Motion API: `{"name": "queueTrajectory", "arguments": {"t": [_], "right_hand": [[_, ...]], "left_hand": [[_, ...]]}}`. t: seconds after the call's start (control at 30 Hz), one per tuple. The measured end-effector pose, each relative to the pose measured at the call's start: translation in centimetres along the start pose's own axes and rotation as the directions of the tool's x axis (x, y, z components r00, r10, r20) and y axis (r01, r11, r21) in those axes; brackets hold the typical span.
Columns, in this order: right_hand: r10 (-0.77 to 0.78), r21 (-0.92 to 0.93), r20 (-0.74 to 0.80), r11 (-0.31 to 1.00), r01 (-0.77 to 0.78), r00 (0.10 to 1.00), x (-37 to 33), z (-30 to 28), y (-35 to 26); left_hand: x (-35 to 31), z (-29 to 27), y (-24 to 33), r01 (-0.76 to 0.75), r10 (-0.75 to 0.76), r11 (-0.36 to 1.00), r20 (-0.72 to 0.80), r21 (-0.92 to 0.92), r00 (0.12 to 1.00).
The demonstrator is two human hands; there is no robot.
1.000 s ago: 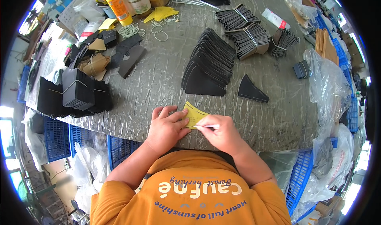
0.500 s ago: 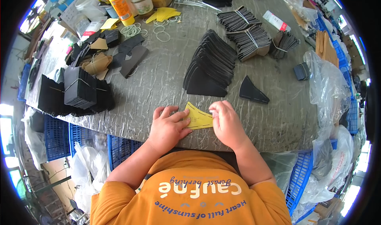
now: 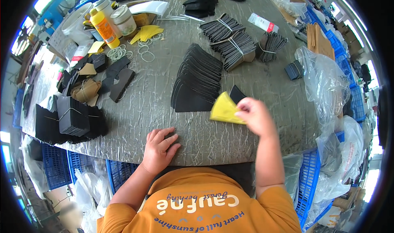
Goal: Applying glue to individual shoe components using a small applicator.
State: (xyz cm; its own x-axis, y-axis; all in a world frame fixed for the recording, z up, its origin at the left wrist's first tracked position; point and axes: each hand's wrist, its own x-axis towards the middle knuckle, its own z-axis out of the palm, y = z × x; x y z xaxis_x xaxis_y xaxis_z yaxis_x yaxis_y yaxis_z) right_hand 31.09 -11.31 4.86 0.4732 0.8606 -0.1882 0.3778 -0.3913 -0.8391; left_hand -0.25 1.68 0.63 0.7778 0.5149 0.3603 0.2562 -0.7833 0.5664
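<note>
Your right hand (image 3: pixel 255 116) pinches the yellow template (image 3: pixel 223 109) by its right end, thumb against fingers. The template is a thin, wedge-shaped sheet with a curved edge; it is located forward of your torso, right of centre, and partly covers the single black cut piece (image 3: pixel 237 93) in this view. Contact between the two cannot be determined. Your left hand (image 3: pixel 159 150) rests palm down on the tabletop (image 3: pixel 201 140), fingers spread and slightly bent. The tabletop is grey, with a wrinkled, glossy, film-like surface.

Beyond the template and to its left, the fanned stack (image 3: pixel 198 79) consists of matte black, curved-sided pieces in overlapping layers. Farther out, the banded bundles (image 3: pixel 234 51) show ridged, layered dark edges cinched by pale bands. To your far left stands a rectangular black block (image 3: pixel 73 117), also banded, with flat faces. Behind it lie loose rubber bands (image 3: pixel 119 53) in pale loops, near a smooth yellow plastic bottle (image 3: pixel 104 26).
</note>
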Motion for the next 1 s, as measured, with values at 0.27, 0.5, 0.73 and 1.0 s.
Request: {"name": "queueTrajectory", "arguments": {"t": [0.27, 0.5, 0.73, 1.0], "right_hand": [[0.129, 0.016, -0.117, 0.992, -0.128, 0.985, 3.7, -4.6, 6.6], [0.088, -0.254, -0.213, 0.957, -0.142, 0.973, 2.9, -3.6, 4.6], [0.140, -0.111, -0.274, 0.978, -0.176, 0.952, 0.2, -2.6, 6.2], [0.153, 0.361, -0.258, 0.931, -0.052, 0.954, -0.8, -4.4, 6.8]], "left_hand": [[6.4, 1.8, 1.5, -0.141, 0.141, 0.990, 0.038, -0.021, 0.989], [12.2, 9.6, 4.8, 0.023, 0.039, 0.919, 0.147, -0.393, 0.988], [14.5, 10.6, 5.9, 0.182, -0.048, 0.920, 0.360, -0.347, 0.932], [12.7, 5.1, 2.1, -0.131, 0.130, 0.980, -0.014, -0.153, 0.991]]}}
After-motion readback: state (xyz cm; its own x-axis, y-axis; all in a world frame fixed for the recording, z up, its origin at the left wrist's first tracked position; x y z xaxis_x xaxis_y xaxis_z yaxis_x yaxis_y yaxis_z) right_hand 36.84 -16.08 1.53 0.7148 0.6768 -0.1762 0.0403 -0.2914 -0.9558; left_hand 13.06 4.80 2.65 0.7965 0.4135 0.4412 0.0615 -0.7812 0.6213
